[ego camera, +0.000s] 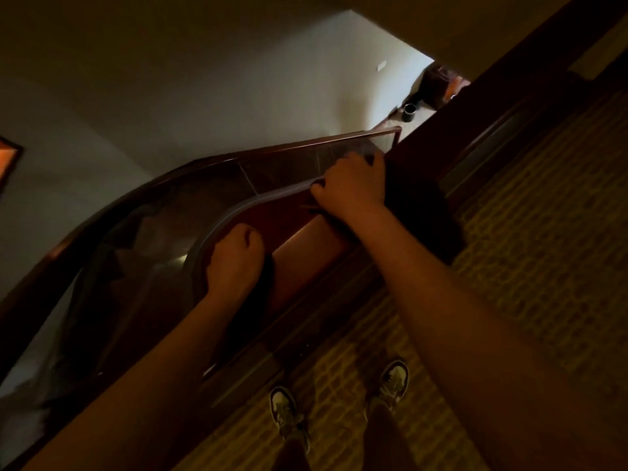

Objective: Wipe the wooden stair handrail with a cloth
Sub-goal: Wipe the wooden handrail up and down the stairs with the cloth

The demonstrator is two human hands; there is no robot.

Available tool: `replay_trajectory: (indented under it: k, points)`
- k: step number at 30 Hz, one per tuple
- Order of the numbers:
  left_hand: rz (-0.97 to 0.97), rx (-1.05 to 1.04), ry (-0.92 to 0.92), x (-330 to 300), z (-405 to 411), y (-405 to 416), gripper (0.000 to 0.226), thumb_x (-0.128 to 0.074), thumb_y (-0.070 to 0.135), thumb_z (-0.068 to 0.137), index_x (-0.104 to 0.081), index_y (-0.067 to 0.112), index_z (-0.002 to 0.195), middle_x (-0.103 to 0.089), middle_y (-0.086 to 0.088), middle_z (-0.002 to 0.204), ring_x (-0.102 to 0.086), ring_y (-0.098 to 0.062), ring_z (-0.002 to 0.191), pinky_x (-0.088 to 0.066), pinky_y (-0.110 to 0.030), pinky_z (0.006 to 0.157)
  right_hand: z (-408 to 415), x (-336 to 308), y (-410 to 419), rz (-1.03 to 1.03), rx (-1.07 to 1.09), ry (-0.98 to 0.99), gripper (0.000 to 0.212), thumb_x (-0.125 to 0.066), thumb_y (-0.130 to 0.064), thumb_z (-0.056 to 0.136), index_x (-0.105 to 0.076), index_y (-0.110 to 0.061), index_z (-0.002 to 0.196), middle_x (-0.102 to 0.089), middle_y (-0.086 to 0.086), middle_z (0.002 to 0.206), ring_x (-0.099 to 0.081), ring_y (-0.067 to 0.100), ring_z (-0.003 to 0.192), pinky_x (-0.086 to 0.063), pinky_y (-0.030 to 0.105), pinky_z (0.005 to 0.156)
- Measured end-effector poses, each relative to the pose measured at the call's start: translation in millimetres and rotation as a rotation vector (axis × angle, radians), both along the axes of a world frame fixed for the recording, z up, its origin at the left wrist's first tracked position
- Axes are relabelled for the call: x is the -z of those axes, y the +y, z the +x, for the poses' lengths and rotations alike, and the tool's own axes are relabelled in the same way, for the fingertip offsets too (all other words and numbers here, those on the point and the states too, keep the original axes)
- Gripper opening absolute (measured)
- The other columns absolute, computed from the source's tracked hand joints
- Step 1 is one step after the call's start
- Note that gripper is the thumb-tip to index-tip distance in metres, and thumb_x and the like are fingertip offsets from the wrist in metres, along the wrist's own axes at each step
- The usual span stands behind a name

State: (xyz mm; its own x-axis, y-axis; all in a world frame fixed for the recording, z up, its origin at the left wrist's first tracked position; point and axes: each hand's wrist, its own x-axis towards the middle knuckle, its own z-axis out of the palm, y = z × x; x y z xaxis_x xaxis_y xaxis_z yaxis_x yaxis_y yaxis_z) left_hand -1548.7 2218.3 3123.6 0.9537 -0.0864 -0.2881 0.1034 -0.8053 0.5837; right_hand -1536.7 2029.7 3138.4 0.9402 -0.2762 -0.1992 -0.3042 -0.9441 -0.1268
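The wooden handrail runs diagonally from lower left to upper right, reddish brown and glossy. My right hand lies on top of it with fingers curled, pressing a dark cloth that spreads out to the right of the hand and drapes over the rail. My left hand sits lower on the rail, fingers curled over its far edge where the curved glass panel meets it. A dark patch beside the left wrist could be shadow or cloth; I cannot tell which.
Beyond the rail a curved stairwell drops away to a pale floor. A small dark cup and a dark bag sit far below. My two shoes stand on patterned carpet. The light is dim.
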Motion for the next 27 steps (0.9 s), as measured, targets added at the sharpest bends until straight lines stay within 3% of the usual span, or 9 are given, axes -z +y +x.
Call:
replay_trajectory:
  k: [2,5,9,12,15,20,23,25,27]
  points:
    - [0.042,-0.019,-0.011,2,-7,21,0.019,-0.039,0.019,0.096,-0.052,0.017,0.082,-0.056,-0.004,0.078,-0.055,-0.019,0.07,-0.045,-0.035,0.069,4,-3,17,-0.032,-0.077,0.091,0.048,-0.031,-0.05,0.095,-0.066,-0.017,0.094,-0.063,0.005,0.103,-0.049,0.025,0.115,-0.011,0.051,0.113]
    - [0.125,-0.072,0.004,1,-9,41,0.013,-0.042,0.016,0.093,-0.055,0.014,0.094,-0.059,-0.008,0.09,-0.059,-0.025,0.084,-0.049,-0.044,0.082,-7,-1,72,0.002,-0.221,0.09,0.046,-0.031,-0.05,0.095,-0.063,-0.019,0.087,-0.058,0.005,0.092,-0.049,0.024,0.112,-0.015,0.048,0.111]
    - [0.21,-0.04,0.03,0,-10,60,0.021,-0.041,0.013,0.094,-0.051,0.01,0.112,-0.059,-0.009,0.102,-0.058,-0.03,0.096,-0.047,-0.043,0.086,-28,7,119,0.026,-0.381,0.013,0.048,-0.032,-0.052,0.093,-0.068,-0.02,0.096,-0.062,0.001,0.102,-0.047,0.022,0.112,-0.015,0.048,0.11]
    - [0.151,0.02,0.027,2,-14,67,0.026,-0.04,0.012,0.095,-0.05,0.007,0.118,-0.059,-0.009,0.105,-0.056,-0.024,0.089,-0.046,-0.038,0.078,-17,9,80,-0.049,-0.245,-0.018,0.043,-0.037,-0.05,0.092,-0.068,-0.021,0.098,-0.062,0.003,0.104,-0.049,0.024,0.114,-0.014,0.052,0.112]
    - [0.13,0.069,-0.044,4,-15,67,0.024,-0.037,0.015,0.098,-0.052,0.008,0.115,-0.057,-0.003,0.096,-0.048,-0.011,0.075,-0.038,-0.028,0.068,-12,10,42,-0.075,-0.007,-0.093,0.038,-0.043,-0.044,0.09,-0.067,-0.017,0.104,-0.059,0.006,0.118,-0.043,0.025,0.123,-0.013,0.055,0.112]
    - [0.051,0.146,-0.094,4,-9,58,0.023,-0.036,0.02,0.099,-0.054,0.012,0.112,-0.055,0.005,0.085,-0.045,-0.001,0.064,-0.032,-0.019,0.056,-50,23,87,0.019,0.009,-0.263,0.035,-0.047,-0.041,0.09,-0.063,-0.024,0.116,-0.038,0.002,0.146,-0.02,0.021,0.141,-0.004,0.053,0.113]
    - [-0.077,0.345,-0.084,-5,-7,38,0.027,-0.036,0.021,0.1,-0.051,0.016,0.121,-0.059,-0.005,0.115,-0.056,-0.01,0.091,-0.038,-0.021,0.078,-69,36,95,0.009,0.145,-0.438,0.034,-0.059,-0.039,0.086,-0.064,-0.022,0.115,-0.039,0.008,0.147,-0.029,0.027,0.14,-0.016,0.056,0.11]
    - [-0.111,0.576,-0.064,-9,-5,19,0.038,-0.035,0.022,0.1,-0.04,0.02,0.138,-0.047,-0.004,0.138,-0.047,-0.018,0.123,-0.031,-0.021,0.096,-70,40,84,0.019,0.296,-0.501,0.038,-0.057,-0.038,0.087,-0.059,-0.023,0.122,-0.035,0.009,0.15,-0.028,0.029,0.14,-0.018,0.056,0.109]
    - [-0.113,0.777,-0.083,-8,-1,-2,0.045,-0.034,0.024,0.101,-0.029,0.022,0.145,-0.035,-0.003,0.149,-0.036,-0.018,0.134,-0.025,-0.022,0.105,-62,42,62,0.109,0.474,-0.519,0.043,-0.052,-0.038,0.092,-0.05,-0.025,0.132,-0.024,0.008,0.155,-0.018,0.029,0.143,-0.015,0.054,0.111]
